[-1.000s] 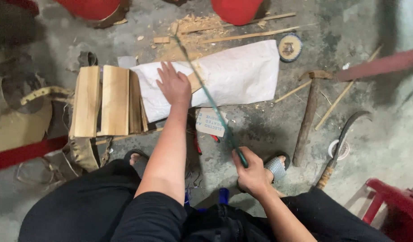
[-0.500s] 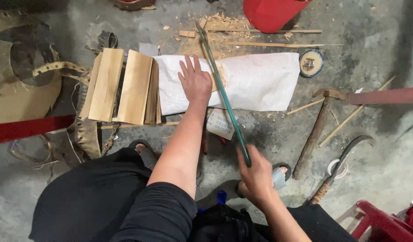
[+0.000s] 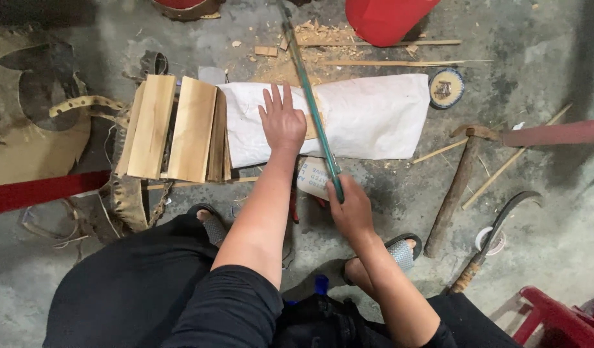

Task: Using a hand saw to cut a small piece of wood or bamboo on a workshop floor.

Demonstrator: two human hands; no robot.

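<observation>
- Head view: the left hand (image 3: pixel 283 122) lies flat, fingers spread, pressing a small wood piece (image 3: pixel 312 122) onto the white sack (image 3: pixel 374 119).
- The right hand (image 3: pixel 352 207) is closed around the lower end of a green rod (image 3: pixel 310 96), near the sack's front edge.
- The rod is long, thin and straight, and runs across the sack just right of the left hand, up toward the shavings (image 3: pixel 310 35) beyond.
- Risk, as I judge it: the rod passes so close to the left fingers that a slip could strike them, or the wood piece could shift on the sack.
- Planks (image 3: pixel 174 129) stand left of the sack; a hammer (image 3: pixel 455 180) lies right of it.
</observation>
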